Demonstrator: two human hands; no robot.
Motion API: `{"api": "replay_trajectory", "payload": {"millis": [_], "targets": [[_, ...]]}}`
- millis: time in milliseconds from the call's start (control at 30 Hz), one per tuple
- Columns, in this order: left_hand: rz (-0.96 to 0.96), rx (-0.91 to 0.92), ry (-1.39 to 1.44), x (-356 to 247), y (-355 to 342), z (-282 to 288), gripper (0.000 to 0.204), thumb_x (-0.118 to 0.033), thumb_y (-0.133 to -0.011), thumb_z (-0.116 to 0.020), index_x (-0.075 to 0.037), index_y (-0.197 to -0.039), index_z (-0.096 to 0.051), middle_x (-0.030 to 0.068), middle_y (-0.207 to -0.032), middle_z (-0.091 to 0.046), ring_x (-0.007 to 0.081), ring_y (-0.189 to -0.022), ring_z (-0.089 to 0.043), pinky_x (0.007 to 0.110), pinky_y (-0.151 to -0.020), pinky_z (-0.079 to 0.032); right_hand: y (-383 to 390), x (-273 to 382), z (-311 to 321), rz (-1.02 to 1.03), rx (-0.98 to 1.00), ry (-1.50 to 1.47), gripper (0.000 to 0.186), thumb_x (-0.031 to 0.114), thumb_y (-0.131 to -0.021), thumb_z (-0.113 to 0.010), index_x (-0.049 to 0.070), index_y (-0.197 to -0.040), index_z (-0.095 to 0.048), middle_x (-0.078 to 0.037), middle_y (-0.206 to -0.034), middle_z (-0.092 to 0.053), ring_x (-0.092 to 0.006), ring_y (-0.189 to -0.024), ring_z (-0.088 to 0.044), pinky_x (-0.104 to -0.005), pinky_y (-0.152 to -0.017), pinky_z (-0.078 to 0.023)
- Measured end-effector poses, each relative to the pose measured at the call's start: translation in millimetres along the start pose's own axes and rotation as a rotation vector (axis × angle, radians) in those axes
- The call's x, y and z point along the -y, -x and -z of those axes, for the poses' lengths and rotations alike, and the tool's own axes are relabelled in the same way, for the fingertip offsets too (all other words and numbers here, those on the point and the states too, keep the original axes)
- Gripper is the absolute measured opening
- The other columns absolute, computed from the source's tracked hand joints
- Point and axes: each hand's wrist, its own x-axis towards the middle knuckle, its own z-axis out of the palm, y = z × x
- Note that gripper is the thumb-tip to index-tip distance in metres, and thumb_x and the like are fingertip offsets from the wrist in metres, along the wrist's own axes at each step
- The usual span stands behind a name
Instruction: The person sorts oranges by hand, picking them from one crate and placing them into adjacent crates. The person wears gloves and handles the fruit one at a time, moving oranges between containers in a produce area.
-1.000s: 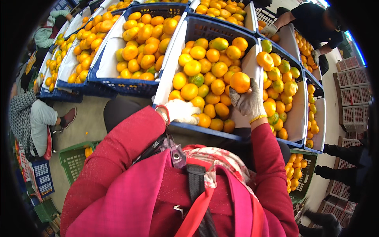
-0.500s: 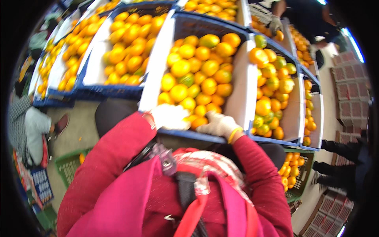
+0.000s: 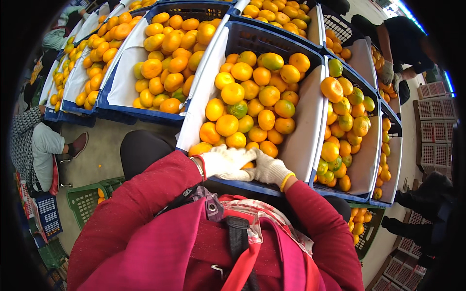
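Observation:
Both my hands wear white knit gloves and meet at the near end of a blue crate (image 3: 272,189) lined with white paper. Mandarin oranges (image 3: 233,92), some with green patches, fill much of it. Between the gloves a mandarin orange (image 3: 248,165) peeks out, mostly covered by fingers. My left hand (image 3: 221,162) is closed over it from the left, its fingertips reaching my right hand (image 3: 273,169), which closes round it from the other side. Another mandarin (image 3: 200,149) lies against the left glove, and one more (image 3: 268,148) just beyond the right fingers.
Paper-lined crates of mandarins stand to the left (image 3: 111,97) and right (image 3: 374,165). Green crates (image 3: 87,203) sit on the floor at both sides. At the far right a person in dark clothes (image 3: 405,41) bends over fruit; a seated person's leg (image 3: 48,145) is at left.
My left hand has moved right, and the two gloves now meet over one mandarin. The crates sit slightly lower and farther right in view. The far-right person's gloved hand has moved off its earlier fruit.

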Motion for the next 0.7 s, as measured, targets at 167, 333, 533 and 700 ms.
{"api": "replay_trajectory", "payload": {"millis": [167,333,533,700], "targets": [[-0.066,0.076,0.017,11,-4,-3,0.062,-0.051,-0.099,-0.052,-0.014,-0.147,-0.048,0.0186,-0.137,-0.062,0.0419,-0.119,-0.063,0.055,-0.103,-0.046,2,-24,64,0.157,0.111,0.033,0.054,0.039,-0.091,-0.074,0.008,-0.134,-0.066,-0.017,-0.118,-0.072,-0.0312,-0.113,-0.069,-0.0424,-0.090,-0.058],[-0.050,0.138,0.072,6,-2,7,0.068,-0.052,-0.099,-0.051,-0.010,-0.152,-0.045,0.0173,-0.140,-0.061,0.0410,-0.124,-0.060,0.057,-0.108,-0.042,-69,14,128,-0.018,-0.716,0.049,0.058,0.044,-0.094,-0.066,0.014,-0.142,-0.055,-0.016,-0.147,-0.058,-0.0379,-0.128,-0.061,-0.0475,-0.103,-0.051],[-0.041,0.179,0.054,1,-1,15,0.070,-0.051,-0.098,-0.052,-0.008,-0.153,-0.044,0.0180,-0.144,-0.057,0.0405,-0.131,-0.056,0.058,-0.112,-0.040,-143,36,158,-0.047,-0.686,0.631,0.049,0.013,-0.095,-0.060,0.024,-0.142,-0.054,-0.007,-0.154,-0.047,-0.0347,-0.117,-0.068,-0.0500,-0.100,-0.053],[-0.078,0.091,-0.012,3,3,11,0.061,-0.048,-0.097,-0.056,-0.009,-0.144,-0.050,0.0173,-0.129,-0.064,0.0427,-0.112,-0.066,0.057,-0.098,-0.050,-126,25,155,0.032,-0.798,0.552,0.047,0.026,-0.094,-0.065,0.019,-0.139,-0.054,-0.014,-0.141,-0.055,-0.0388,-0.118,-0.067,-0.0526,-0.097,-0.053]]}}
